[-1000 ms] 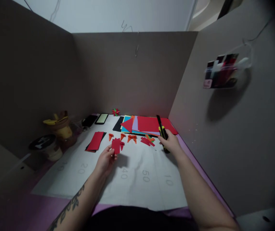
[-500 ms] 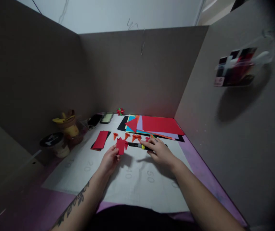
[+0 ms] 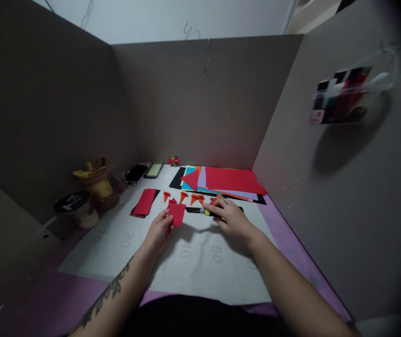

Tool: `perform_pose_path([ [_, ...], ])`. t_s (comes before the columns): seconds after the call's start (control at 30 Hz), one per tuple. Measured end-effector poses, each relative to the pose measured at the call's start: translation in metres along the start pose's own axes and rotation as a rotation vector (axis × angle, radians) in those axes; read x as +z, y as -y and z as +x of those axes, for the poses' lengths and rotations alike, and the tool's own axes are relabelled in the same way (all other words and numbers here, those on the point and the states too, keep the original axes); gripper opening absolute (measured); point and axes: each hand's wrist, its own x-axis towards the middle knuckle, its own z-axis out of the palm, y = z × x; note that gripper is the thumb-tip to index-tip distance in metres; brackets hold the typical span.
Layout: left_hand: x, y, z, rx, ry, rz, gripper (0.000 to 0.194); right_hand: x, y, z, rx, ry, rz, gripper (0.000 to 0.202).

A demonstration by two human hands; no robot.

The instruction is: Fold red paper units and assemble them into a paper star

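"Left of centre, what is held?"

"By the left hand's (image 3: 158,231) closed fingers, red paper (image 3: 178,213) is pinched above the white sheet (image 3: 200,278)."

"And rightward?"

"The cutter (image 3: 207,212), gripped by the right hand's (image 3: 236,221) curled fingers. Aligning blade (image 3: 193,210) with paper seems in hand; steadiness is called for."

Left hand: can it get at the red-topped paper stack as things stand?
Probably yes. The red-topped stack lies just past the left hand, with only white sheet showing between them. Catch: that hand pinches a small red paper piece, which may hamper a clean pickup.
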Motion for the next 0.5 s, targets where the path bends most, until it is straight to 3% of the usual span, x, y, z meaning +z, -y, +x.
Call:
perform_pose_path([
  [0.5, -0.0034, 0.0023, 0.0028, -0.011, 0.013, -0.016, 0.031, -0.0016, 0.0007, 0.0001, 0.029, 0.025, -0.004, 0.057],
])
